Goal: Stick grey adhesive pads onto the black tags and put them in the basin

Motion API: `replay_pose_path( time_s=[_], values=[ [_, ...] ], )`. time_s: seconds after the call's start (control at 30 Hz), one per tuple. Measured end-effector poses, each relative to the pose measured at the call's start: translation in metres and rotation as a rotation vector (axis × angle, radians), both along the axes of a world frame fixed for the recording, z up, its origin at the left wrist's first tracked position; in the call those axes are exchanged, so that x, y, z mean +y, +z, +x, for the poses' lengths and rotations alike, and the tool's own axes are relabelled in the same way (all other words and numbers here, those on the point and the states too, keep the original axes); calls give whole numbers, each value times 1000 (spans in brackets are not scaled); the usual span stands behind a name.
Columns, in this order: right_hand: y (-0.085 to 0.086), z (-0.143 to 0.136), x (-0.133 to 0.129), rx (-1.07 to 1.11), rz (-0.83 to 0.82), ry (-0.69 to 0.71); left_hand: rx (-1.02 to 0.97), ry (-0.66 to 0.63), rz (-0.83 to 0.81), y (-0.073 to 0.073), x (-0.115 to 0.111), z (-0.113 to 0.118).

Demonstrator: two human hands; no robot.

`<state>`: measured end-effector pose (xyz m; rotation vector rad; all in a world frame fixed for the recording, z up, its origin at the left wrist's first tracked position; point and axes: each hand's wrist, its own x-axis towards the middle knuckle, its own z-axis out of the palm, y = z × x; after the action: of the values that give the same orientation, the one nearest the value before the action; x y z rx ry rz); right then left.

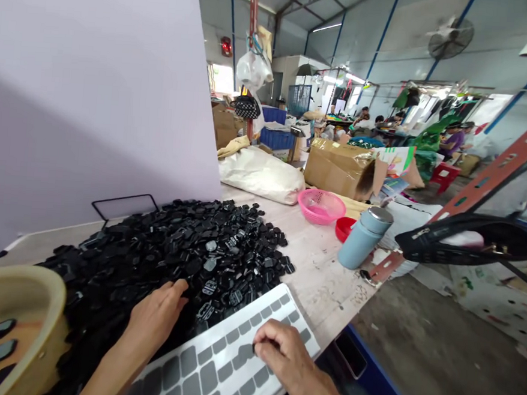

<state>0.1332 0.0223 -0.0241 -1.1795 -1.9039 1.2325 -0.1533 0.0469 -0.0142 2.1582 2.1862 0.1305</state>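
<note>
A large heap of small black plastic pieces (151, 256) covers the table before me. My left hand (161, 304) lies on the near side of this heap, its fingers curled down among the pieces; whatever is in them is hidden. In front of me a white board (283, 298) carries rows of grey rounded rectangles, smaller toward its far end. Over the board's right part is my right hand (284, 355), thumb and forefinger pinched together. A small dark piece (247, 351) shows at those fingertips, against the board.
A yellowish tub (53, 303) with several black pieces stands at the left. Behind the heap rise a black wire stand (123, 200) and a pale panel (95, 89). Farther right are a pink basket (321, 207), a red bowl (345, 228) and a blue flask (363, 239).
</note>
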Motion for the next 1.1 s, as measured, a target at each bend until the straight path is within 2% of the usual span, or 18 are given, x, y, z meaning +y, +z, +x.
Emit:
replay_pose_path(
  time_s=[0.1,0.2,0.27,0.33,0.4,0.5,0.57,0.67,0.77,0.83,0.9,0.97,1.1],
  values=[
    [-1,2,2,16,-20,-4,-111,38,43,3,-3,-6],
    [-2,3,5,41,-46,-18,-250,187,93,8,-12,-11],
    [-1,3,5,81,-97,-5,-456,271,128,13,-23,-7],
    [2,1,4,163,-184,31,-802,265,109,17,-39,9],
    [7,-1,2,281,-315,85,-1193,213,4,19,-55,35],
    [16,-6,-2,406,-483,177,-1617,217,-142,15,-70,80],
    [19,-8,-5,429,-519,221,-1782,253,-231,11,-75,102],
    [18,-7,-7,432,-523,226,-1847,250,-286,5,-77,116],
    [13,-5,-7,395,-513,251,-1729,170,-257,0,-77,115],
    [11,-4,-7,338,-478,285,-1655,161,-248,-3,-77,113],
    [10,-4,-8,279,-443,303,-1686,206,-270,-5,-77,113],
    [11,-5,-9,245,-429,297,-1785,302,-309,-6,-78,115],
    [11,-3,-9,183,-417,282,-1870,457,-366,1,-80,117]
  ],
)
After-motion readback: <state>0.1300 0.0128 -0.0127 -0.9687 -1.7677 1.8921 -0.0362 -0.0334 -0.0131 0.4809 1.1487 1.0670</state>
